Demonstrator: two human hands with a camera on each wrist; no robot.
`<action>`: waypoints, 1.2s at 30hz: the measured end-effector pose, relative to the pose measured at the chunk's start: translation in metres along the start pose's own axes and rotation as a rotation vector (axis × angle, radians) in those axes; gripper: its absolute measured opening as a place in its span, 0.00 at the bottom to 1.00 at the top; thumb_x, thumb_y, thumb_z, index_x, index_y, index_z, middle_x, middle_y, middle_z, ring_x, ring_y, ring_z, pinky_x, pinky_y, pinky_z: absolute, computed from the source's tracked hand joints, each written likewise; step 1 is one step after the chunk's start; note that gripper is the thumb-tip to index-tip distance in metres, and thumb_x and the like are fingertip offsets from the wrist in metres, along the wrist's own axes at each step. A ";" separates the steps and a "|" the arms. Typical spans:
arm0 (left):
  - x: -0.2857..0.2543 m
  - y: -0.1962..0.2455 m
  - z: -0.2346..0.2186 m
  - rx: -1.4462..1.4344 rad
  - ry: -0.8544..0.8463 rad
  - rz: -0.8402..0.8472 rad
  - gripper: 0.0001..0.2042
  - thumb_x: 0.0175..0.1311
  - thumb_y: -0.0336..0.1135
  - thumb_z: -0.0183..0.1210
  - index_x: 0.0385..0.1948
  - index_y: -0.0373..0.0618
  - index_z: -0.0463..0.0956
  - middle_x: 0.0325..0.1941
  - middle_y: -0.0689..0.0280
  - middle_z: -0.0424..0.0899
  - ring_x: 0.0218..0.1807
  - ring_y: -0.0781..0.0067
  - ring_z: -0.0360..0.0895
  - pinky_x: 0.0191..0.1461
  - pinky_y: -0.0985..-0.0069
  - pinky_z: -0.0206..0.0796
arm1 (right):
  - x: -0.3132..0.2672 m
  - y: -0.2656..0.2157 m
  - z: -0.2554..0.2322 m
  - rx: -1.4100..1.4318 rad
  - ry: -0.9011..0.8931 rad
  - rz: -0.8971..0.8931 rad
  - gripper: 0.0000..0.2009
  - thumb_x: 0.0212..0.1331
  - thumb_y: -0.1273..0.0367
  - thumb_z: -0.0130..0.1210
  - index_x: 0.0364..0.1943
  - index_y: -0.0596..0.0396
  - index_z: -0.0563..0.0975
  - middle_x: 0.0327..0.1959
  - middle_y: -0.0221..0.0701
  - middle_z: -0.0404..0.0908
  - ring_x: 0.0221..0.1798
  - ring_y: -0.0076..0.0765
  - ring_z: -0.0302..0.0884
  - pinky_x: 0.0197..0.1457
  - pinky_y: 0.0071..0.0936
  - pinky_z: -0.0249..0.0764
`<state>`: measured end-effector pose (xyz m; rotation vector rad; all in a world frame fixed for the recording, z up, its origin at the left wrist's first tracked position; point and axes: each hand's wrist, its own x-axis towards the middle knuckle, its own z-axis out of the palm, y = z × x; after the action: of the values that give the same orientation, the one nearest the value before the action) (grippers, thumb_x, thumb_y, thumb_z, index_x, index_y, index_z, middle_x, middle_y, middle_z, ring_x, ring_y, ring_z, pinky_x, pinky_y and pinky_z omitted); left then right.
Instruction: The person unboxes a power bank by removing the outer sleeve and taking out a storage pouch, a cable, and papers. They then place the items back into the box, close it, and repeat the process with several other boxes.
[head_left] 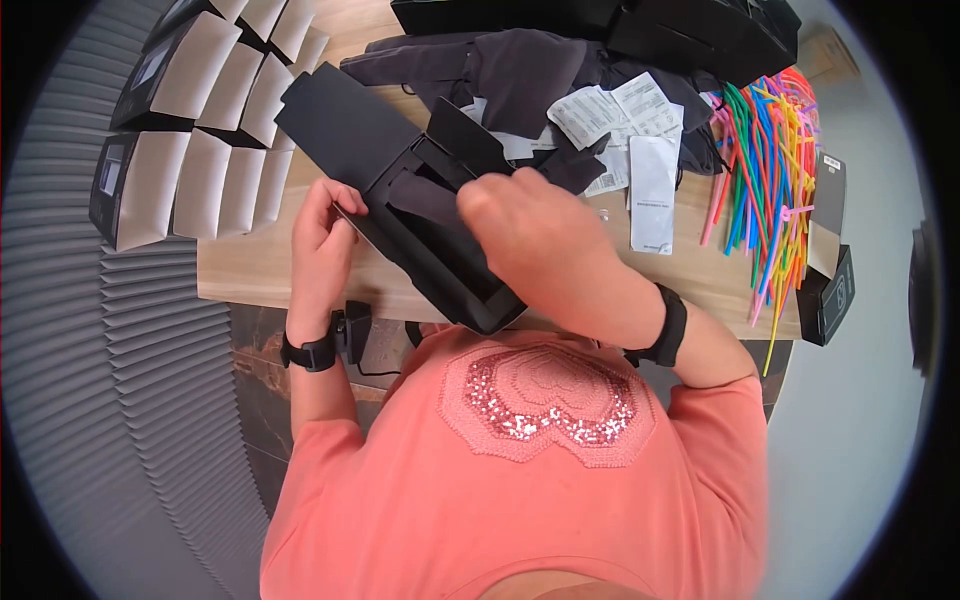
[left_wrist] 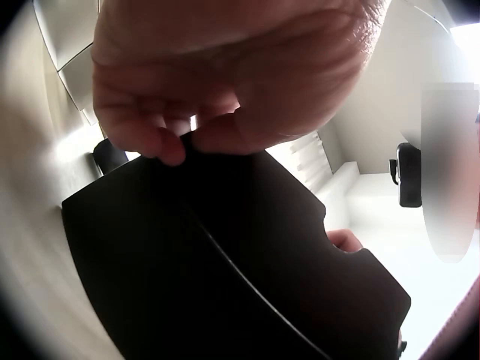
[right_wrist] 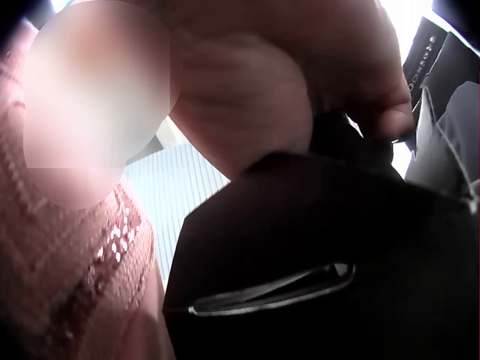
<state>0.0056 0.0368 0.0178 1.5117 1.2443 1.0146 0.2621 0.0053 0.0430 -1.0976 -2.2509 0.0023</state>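
Observation:
An open black box [head_left: 478,312] is tilted at the table's front edge, its long lid flap [head_left: 345,125] folded back to the upper left. My left hand [head_left: 325,235] pinches the box's left edge between thumb and fingers; the left wrist view shows the same grip on the black cardboard [left_wrist: 247,217]. Over the box's right side, my right hand [head_left: 545,230] has curled fingers around the end of a dark grey cloth [head_left: 422,197], which lies partly in the box's opening. In the right wrist view, the black box side [right_wrist: 300,240] hides most of the cloth.
Several open boxes with white flaps [head_left: 160,190] stand at the left. Dark cloth pouches [head_left: 520,75] and printed paper slips [head_left: 652,190] lie behind the box. Colourful twisted strips [head_left: 765,170] are heaped at the right, beside a small black box [head_left: 828,300]. Large black boxes [head_left: 690,40] line the back.

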 end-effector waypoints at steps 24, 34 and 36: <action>0.001 -0.002 0.034 0.418 0.236 0.172 0.10 0.63 0.26 0.49 0.43 0.40 0.76 0.31 0.67 0.72 0.29 0.76 0.66 0.35 0.76 0.61 | -0.022 0.005 -0.003 0.285 -0.461 -0.165 0.10 0.52 0.68 0.59 0.34 0.60 0.84 0.55 0.41 0.81 0.62 0.45 0.74 0.74 0.52 0.58; 0.004 -0.024 0.038 0.254 0.315 0.201 0.04 0.68 0.28 0.55 0.40 0.41 0.76 0.31 0.74 0.70 0.30 0.85 0.62 0.35 0.83 0.57 | -0.055 0.027 -0.057 0.389 0.005 0.196 0.12 0.54 0.71 0.62 0.42 0.60 0.78 0.51 0.41 0.79 0.58 0.52 0.74 0.59 0.40 0.72; 0.004 -0.028 0.036 0.254 0.316 0.188 0.03 0.68 0.28 0.55 0.39 0.41 0.76 0.31 0.74 0.70 0.30 0.85 0.62 0.35 0.83 0.57 | -0.070 0.035 -0.068 0.170 0.066 0.414 0.13 0.56 0.69 0.62 0.43 0.60 0.76 0.48 0.42 0.78 0.53 0.53 0.75 0.54 0.42 0.73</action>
<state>0.0340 0.0381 -0.0187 1.7358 1.5179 1.2955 0.3555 -0.0389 0.0511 -1.4238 -1.8899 0.3167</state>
